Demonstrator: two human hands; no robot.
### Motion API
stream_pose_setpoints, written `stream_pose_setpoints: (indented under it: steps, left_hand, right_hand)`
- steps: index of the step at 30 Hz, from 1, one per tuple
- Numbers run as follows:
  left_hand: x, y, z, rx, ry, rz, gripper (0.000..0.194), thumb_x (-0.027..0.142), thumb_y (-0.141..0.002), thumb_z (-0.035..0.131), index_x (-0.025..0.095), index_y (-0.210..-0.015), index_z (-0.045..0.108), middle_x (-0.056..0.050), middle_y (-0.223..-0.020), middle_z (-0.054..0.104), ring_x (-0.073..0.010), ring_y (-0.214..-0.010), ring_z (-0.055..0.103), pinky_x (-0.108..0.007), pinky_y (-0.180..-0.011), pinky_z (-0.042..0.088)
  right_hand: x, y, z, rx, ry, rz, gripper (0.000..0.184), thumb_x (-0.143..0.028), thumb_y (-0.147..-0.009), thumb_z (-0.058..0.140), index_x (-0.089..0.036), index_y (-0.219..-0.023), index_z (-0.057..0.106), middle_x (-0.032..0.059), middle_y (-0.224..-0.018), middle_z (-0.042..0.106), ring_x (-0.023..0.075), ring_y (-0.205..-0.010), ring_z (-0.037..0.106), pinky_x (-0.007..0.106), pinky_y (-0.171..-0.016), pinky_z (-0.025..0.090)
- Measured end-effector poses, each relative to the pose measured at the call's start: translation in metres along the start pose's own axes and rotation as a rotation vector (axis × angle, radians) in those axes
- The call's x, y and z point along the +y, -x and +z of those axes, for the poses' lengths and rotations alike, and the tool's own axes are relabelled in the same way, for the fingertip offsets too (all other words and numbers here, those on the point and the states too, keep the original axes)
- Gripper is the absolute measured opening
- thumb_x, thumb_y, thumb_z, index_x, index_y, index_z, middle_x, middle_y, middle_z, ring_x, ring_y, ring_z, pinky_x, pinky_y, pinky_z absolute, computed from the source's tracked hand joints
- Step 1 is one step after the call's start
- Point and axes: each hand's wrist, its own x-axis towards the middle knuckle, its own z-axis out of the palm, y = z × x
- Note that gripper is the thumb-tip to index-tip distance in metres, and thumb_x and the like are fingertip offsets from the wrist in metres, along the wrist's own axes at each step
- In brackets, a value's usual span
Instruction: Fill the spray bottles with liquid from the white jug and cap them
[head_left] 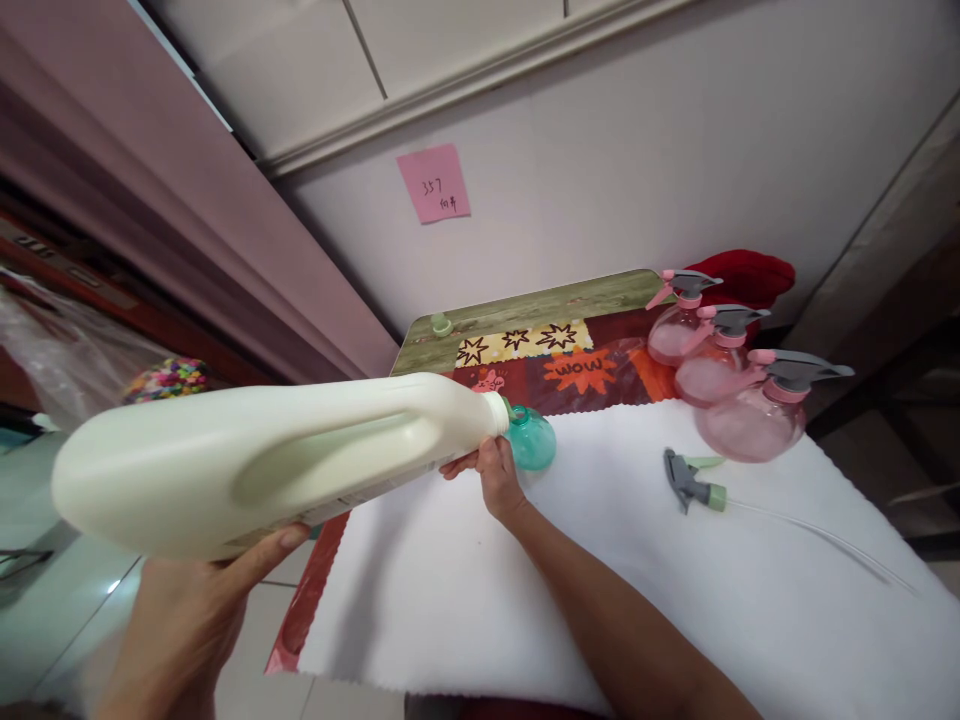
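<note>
A large pale-green plastic jug (225,440) with a built-in handle is tipped on its side, its neck pointing right. My left hand (195,600) holds it from below near the bottom end. Close behind the mouth, my right hand (495,475) grips the jug's neck from underneath. The jug's mouth is right at the opening of a small teal bottle (534,442) standing on the white cloth. Whether the two touch, or liquid is flowing, I cannot tell. A grey and green spray trigger (694,485) with a long clear tube lies right of my right hand.
Three pink spray bottles (754,420) stand along the table's right side, with a red cloth item (750,275) behind them. A small green cap (441,325) sits at the back left. A pink note (435,185) is stuck to the wall. White cloth (465,610) covers the table's front.
</note>
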Motion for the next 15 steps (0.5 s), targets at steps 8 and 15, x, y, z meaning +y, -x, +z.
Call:
stream_pose_setpoints:
  steps: [8, 15]
  left_hand:
    - [0.010, 0.001, 0.001, -0.026, 0.034, -0.046, 0.063, 0.045, -0.053, 0.084, 0.021, -0.111, 0.076, -0.009, -0.105, 0.080, -0.0371, -0.102, 0.072, -0.050, -0.093, 0.059]
    - [-0.005, -0.004, -0.006, -0.045, -0.051, 0.015, 0.060, 0.051, -0.057, 0.085, 0.022, -0.109, 0.076, -0.007, -0.107, 0.080, -0.0349, -0.104, 0.071, -0.046, -0.095, 0.058]
  right_hand:
    - [-0.002, 0.000, -0.001, -0.013, 0.008, 0.025, 0.082, -0.083, -0.082, 0.048, -0.007, -0.090, 0.078, 0.0150, -0.058, 0.074, 0.0267, -0.054, 0.072, 0.038, -0.057, 0.063]
    - [0.000, -0.001, -0.001, 0.004, -0.040, 0.030, 0.080, -0.083, -0.080, 0.052, -0.008, -0.089, 0.075, 0.0140, -0.057, 0.073, 0.0250, -0.049, 0.070, 0.037, -0.053, 0.061]
